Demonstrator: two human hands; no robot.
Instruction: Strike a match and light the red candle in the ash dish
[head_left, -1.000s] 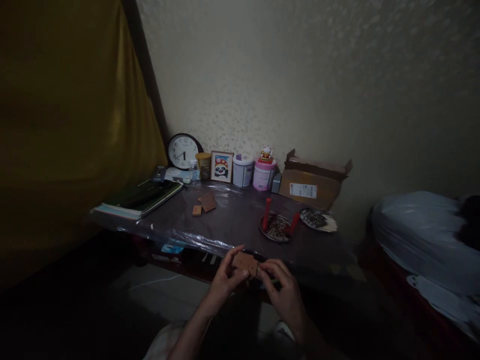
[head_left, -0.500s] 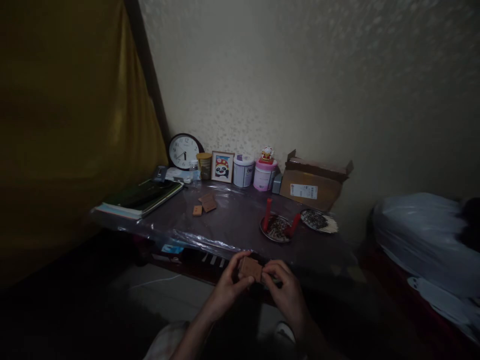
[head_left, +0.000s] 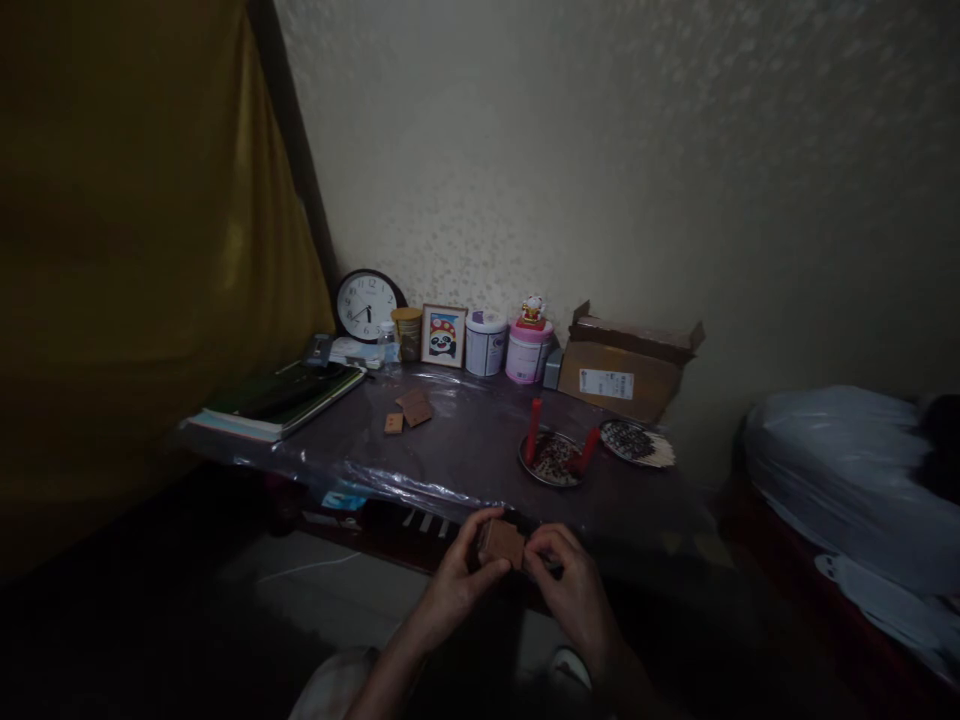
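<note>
A small brown flat piece (head_left: pixel 501 543) is held between both hands, just in front of the near edge of the dark table (head_left: pixel 465 450). My left hand (head_left: pixel 457 580) grips its left side with curled fingers. My right hand (head_left: pixel 571 592) pinches its right edge. Similar brown pieces (head_left: pixel 409 409) lie on the table further back. The room is dim and fine detail of the piece is hard to make out.
On the plastic-covered table: a metal dish with two red sticks (head_left: pixel 553 455), a second plate (head_left: pixel 636 441), a cardboard box (head_left: pixel 628 365), tins (head_left: pixel 486 342), a framed picture (head_left: pixel 443 335), a clock (head_left: pixel 365 305), stacked books (head_left: pixel 277 398). A yellow curtain (head_left: pixel 135 250) hangs left; a plastic-covered bundle (head_left: pixel 840 470) lies right.
Both hands have drawn slightly lower and closer together around the brown piece, which now shows less of its face. Nothing on the table has moved.
</note>
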